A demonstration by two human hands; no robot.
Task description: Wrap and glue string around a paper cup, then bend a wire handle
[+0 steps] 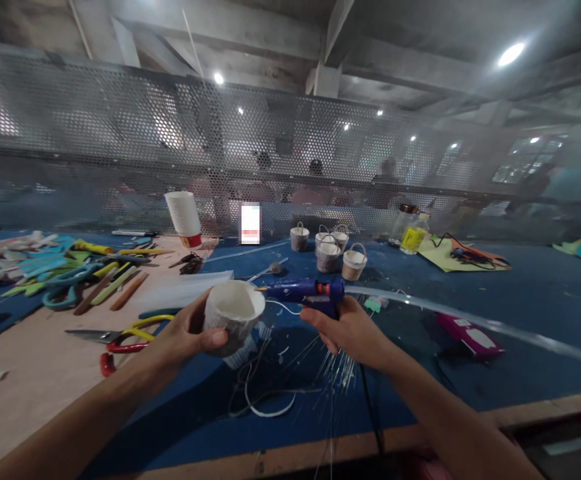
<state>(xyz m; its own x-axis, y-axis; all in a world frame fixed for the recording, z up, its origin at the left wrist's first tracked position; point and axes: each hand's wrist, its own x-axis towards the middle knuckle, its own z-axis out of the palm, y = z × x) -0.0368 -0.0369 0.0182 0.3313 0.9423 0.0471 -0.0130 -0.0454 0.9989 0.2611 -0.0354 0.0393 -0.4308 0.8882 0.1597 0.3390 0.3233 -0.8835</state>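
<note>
My left hand (pixel 188 333) is closed around a small white cup (pixel 233 313), held above the blue mat with its mouth tilted toward the right. My right hand (pixel 350 330) grips a blue glue gun (pixel 308 293). The gun's nozzle points left and touches the cup's rim. A long clear glue stick (pixel 470 320) sticks out of the gun's back to the right. Its black cord (pixel 370 413) drops toward the table's front edge. Thin glue strands and a white strip (pixel 270 410) lie on the mat below my hands.
Several finished little baskets with handles (pixel 328 250) stand further back. A stack of white cups (pixel 184 217), scissors (pixel 120 333), pliers and coloured scraps lie to the left. A pink box (pixel 470 337) and glue bottles (pixel 410 233) are to the right. People sit behind the mesh screen (pixel 295 153).
</note>
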